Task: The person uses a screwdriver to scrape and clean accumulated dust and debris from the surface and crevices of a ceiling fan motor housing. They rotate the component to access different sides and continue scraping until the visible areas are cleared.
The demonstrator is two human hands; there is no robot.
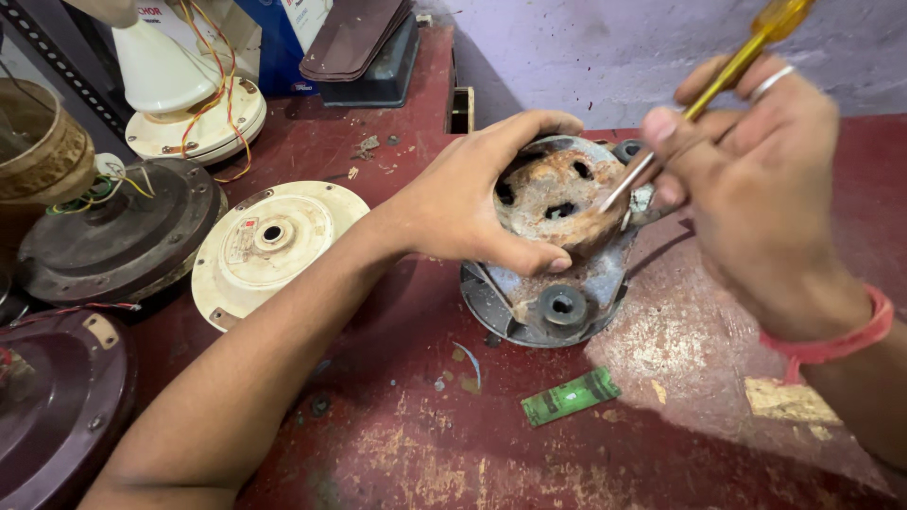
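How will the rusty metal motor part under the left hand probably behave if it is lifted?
The rusty motor part looks like thick metal, so probably stiff and heavy. Its rough rust should resist slipping in the left hand. Its rounded shape might let it rock.

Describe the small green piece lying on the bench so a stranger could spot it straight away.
Start at the worn red workbench and find the grey motor housing that the left hand grips while the right hand works a screwdriver into it. Just below that housing lies the small green strip, flat and tilted. It is the only green, rectangular thing among round fan parts.
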